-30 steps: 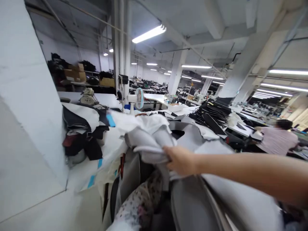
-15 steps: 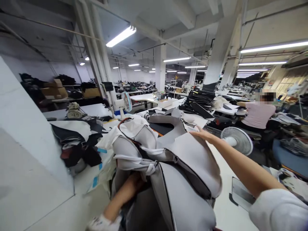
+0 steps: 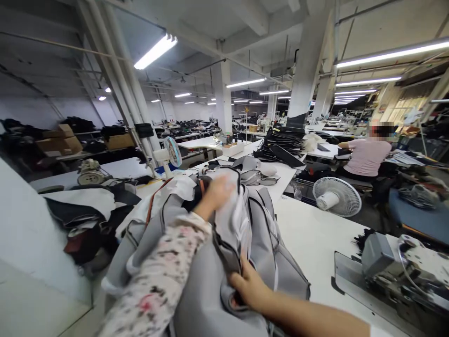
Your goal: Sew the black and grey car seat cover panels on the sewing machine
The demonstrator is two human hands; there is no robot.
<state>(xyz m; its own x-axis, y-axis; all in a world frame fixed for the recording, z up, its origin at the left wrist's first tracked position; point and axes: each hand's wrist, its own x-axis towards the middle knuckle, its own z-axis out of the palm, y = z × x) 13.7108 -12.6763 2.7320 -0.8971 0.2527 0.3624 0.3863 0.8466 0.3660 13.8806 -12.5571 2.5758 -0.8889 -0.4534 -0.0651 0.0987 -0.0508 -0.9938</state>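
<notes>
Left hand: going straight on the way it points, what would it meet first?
The left hand touches the top of the grey fabric bundle; pushed on, it would probably reach the cut grey pieces on the table beyond, though depth is unclear.

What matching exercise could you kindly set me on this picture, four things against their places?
Things:
1 left hand
2 right hand
3 white fan
4 sewing machine

Places:
A on the white table, lower right
B on top of the grey cover
C beyond the white table
D gripping the grey cover low down

Pairs: 1-B, 2-D, 3-C, 4-A.
</notes>
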